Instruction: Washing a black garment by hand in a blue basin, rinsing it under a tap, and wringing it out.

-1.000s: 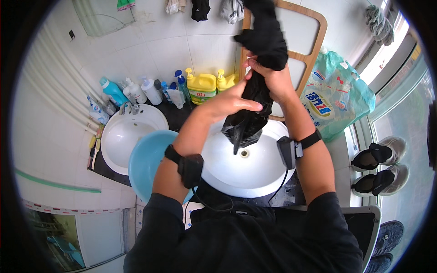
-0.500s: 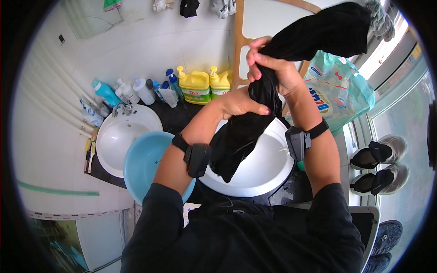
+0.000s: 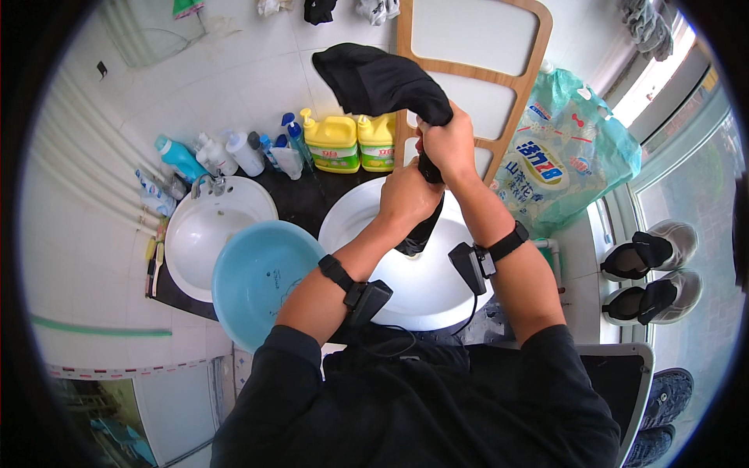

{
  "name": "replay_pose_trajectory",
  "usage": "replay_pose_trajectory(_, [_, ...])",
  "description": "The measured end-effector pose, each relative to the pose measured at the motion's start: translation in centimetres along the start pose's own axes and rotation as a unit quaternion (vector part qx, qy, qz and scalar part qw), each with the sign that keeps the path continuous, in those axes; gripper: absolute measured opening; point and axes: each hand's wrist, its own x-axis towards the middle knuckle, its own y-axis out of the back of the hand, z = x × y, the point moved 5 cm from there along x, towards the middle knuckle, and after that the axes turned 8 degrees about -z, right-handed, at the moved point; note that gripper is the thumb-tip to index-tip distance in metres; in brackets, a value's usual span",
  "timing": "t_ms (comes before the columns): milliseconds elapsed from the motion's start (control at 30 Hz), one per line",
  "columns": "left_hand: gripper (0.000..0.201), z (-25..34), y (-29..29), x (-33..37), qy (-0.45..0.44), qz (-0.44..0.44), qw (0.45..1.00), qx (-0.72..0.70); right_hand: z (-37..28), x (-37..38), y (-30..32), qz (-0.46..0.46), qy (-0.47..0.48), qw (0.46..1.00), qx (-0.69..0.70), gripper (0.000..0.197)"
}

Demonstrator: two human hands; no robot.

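A wet-looking black cloth garment is twisted between my two hands above the right-hand white sink; its exact kind does not show. My left hand closes around the lower part, and a short end dangles below it over the basin. Just above and to the right, my right hand grips the middle in a fist. From there the upper end fans out to the upper left. Most of my fingers are hidden behind the hands. Each forearm carries a black strapped-on device.
A light blue basin overlaps the left white sink. Yellow pump jugs and several bottles line the counter's back. At right are a wood-framed panel, a green translucent bag and shoes.
The garment's upper end has swung from the upper right to the upper left. Both hands have closed more tightly around it, and the right hand has come lower.
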Motion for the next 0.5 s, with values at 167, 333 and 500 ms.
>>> replay_pose_trajectory(167, [0.033,-0.3,1.1,0.1,0.003,0.007,0.999,0.031,-0.9,-1.6,0.0,0.034,-0.164,0.969,0.18,0.014])
replay_pose_trajectory(333, [0.043,0.8,1.8,-0.1,-0.025,-0.027,0.999,0.005,-0.1,-2.6,-0.1,-0.056,-0.14,0.931,0.332,0.016])
replay_pose_trajectory(500, [0.083,-0.3,3.6,0.0,-0.087,-0.326,0.918,-0.207,-2.1,-3.0,1.2,-0.212,-0.064,0.833,0.507,0.009])
